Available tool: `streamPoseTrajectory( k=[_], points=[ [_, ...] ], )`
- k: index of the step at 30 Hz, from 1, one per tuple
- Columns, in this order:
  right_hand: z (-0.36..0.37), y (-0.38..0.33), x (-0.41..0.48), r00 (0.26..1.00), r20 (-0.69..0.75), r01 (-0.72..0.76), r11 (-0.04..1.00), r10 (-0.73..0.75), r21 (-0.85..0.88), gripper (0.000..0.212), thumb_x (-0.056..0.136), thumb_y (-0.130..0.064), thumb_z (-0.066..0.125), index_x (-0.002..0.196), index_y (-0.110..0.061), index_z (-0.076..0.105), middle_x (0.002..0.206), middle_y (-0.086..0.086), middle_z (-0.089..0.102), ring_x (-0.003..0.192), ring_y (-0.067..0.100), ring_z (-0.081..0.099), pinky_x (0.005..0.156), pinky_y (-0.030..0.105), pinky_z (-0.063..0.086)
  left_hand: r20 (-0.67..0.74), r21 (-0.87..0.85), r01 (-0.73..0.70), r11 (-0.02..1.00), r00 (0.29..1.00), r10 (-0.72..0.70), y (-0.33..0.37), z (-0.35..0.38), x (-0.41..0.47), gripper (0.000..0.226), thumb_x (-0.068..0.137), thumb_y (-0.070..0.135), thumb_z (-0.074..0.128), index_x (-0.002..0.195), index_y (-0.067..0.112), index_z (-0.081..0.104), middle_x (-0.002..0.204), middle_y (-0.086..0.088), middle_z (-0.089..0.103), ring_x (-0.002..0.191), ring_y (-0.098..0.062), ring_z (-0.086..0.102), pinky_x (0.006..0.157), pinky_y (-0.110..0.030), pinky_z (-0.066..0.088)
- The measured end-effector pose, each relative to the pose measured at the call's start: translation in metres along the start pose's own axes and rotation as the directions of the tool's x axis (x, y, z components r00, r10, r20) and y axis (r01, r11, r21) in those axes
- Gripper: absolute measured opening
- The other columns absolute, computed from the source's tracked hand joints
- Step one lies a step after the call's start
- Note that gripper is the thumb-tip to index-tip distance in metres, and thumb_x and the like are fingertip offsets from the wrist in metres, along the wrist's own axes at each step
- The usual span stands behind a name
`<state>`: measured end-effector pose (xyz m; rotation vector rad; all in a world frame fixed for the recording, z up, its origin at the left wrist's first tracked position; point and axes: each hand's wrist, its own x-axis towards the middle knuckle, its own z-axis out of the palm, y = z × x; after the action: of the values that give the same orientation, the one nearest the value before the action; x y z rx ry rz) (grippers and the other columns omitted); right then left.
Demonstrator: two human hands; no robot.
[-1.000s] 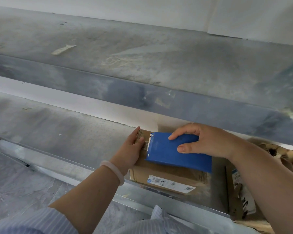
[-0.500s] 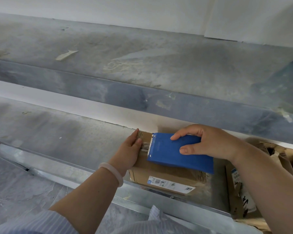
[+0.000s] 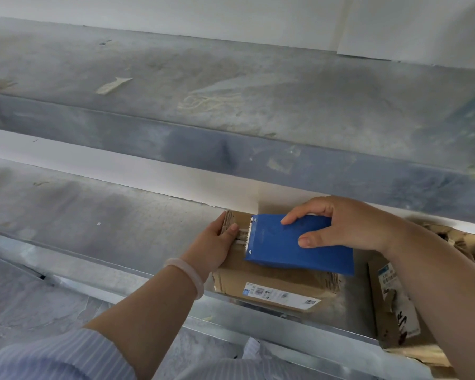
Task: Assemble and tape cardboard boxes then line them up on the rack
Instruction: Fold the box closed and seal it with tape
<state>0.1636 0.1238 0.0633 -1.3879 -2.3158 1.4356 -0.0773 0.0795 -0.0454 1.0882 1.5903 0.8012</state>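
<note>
A small brown cardboard box with a white label on its front stands on the lower metal shelf of the rack. On its top lies a blue tape dispenser, toothed blade at its left end. My right hand grips the dispenser from above, fingers over its far edge and thumb on its near face. My left hand holds the box's left end, thumb pressing on the top next to the blade. A short strip of tape shows between thumb and blade.
A second cardboard box with a torn label stands to the right on the same shelf. The upper shelf overhangs just above my hands, with tape scraps on it. A white wall runs behind the rack.
The dispenser has slid slightly right along the box top. My left thumb has shifted onto the tape beside the blade.
</note>
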Motion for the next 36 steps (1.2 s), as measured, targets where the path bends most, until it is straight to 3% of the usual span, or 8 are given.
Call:
streamPoseTrajectory(
  k=[6,15,18,21,24,27,31,36],
  points=[
    [-0.016,0.017,-0.022,0.998,0.02,-0.055,0.997,0.055,0.048,0.041,0.056,-0.055,0.072,0.096,-0.061,0.066,0.117,-0.03,0.057,0.094,-0.016,0.056,0.07,0.001,0.042,0.007,-0.025,0.003,1.0,1.0,-0.003,0.001,0.001,-0.002,0.038,0.1,0.044,0.039,0.135,0.034,0.048,0.11,0.006,0.066,0.098,-0.013,0.062,0.091,-0.037,0.051],
    [-0.018,0.038,-0.035,0.996,-0.045,-0.08,0.997,0.08,-0.009,0.052,0.053,-0.066,0.072,0.104,-0.06,0.065,0.111,-0.039,0.059,0.101,-0.012,0.058,0.091,0.02,0.045,0.003,0.01,0.002,1.0,1.0,-0.002,-0.001,-0.017,0.002,0.029,0.099,0.045,0.042,0.127,0.043,0.05,0.105,0.009,0.065,0.096,-0.014,0.061,0.088,-0.039,0.053],
    [-0.003,0.03,-0.019,0.996,-0.08,-0.038,0.999,0.035,-0.039,0.05,0.056,-0.067,0.073,0.105,-0.06,0.065,0.112,-0.037,0.06,0.103,-0.01,0.059,0.096,0.026,0.045,-0.039,0.071,0.032,0.997,0.999,-0.03,-0.004,-0.043,0.008,0.04,0.098,0.047,0.044,0.137,0.04,0.046,0.115,0.003,0.064,0.104,-0.022,0.06,0.097,-0.046,0.05],
    [0.01,0.022,-0.002,0.995,-0.093,0.021,1.0,-0.023,-0.021,0.037,0.069,-0.053,0.08,0.103,-0.058,0.066,0.112,-0.037,0.061,0.101,-0.012,0.059,0.093,0.025,0.046,-0.082,0.269,0.032,0.963,0.997,-0.011,-0.007,-0.066,0.014,0.052,0.097,0.048,0.044,0.147,0.036,0.034,0.138,-0.001,0.053,0.118,-0.025,0.053,0.104,-0.036,0.04],
    [0.011,0.021,0.004,0.995,-0.098,0.023,1.0,-0.025,-0.017,0.036,0.07,-0.051,0.08,0.103,-0.057,0.067,0.112,-0.037,0.06,0.102,-0.012,0.059,0.094,0.025,0.046,-0.134,0.551,-0.081,0.831,0.974,0.184,-0.006,-0.068,0.012,0.059,0.097,0.047,0.044,0.151,0.037,0.02,0.154,0.004,0.032,0.136,-0.024,0.037,0.108,-0.038,0.034],
    [0.011,0.023,0.002,0.994,-0.104,0.025,1.0,-0.026,-0.014,0.035,0.071,-0.05,0.081,0.102,-0.057,0.067,0.111,-0.038,0.06,0.101,-0.013,0.058,0.092,0.024,0.045,0.036,0.806,-0.323,0.495,0.863,0.504,0.002,-0.054,0.006,0.06,0.097,0.056,0.025,0.152,0.034,0.016,0.159,0.012,0.019,0.147,-0.012,0.011,0.118,-0.04,0.014],
    [0.011,0.023,0.003,0.995,-0.101,0.017,0.999,-0.02,-0.029,0.039,0.067,-0.057,0.079,0.104,-0.058,0.066,0.112,-0.037,0.06,0.103,-0.01,0.06,0.096,0.028,0.047,0.376,0.862,-0.475,0.175,0.833,0.407,0.005,-0.035,0.004,0.071,0.088,0.066,-0.01,0.152,0.036,-0.002,0.16,0.015,-0.003,0.147,-0.008,-0.007,0.119,-0.036,-0.007],
    [0.009,0.025,-0.001,0.996,-0.093,0.01,1.0,-0.01,-0.008,0.056,0.05,-0.073,0.07,0.104,-0.059,0.066,0.113,-0.037,0.061,0.102,-0.012,0.059,0.097,0.027,0.047,0.398,0.871,-0.478,0.115,0.823,0.405,-0.004,-0.037,0.007,0.073,0.086,0.068,-0.009,0.151,0.036,-0.009,0.158,0.015,-0.011,0.147,-0.009,-0.012,0.117,-0.033,-0.014]
  ],
)
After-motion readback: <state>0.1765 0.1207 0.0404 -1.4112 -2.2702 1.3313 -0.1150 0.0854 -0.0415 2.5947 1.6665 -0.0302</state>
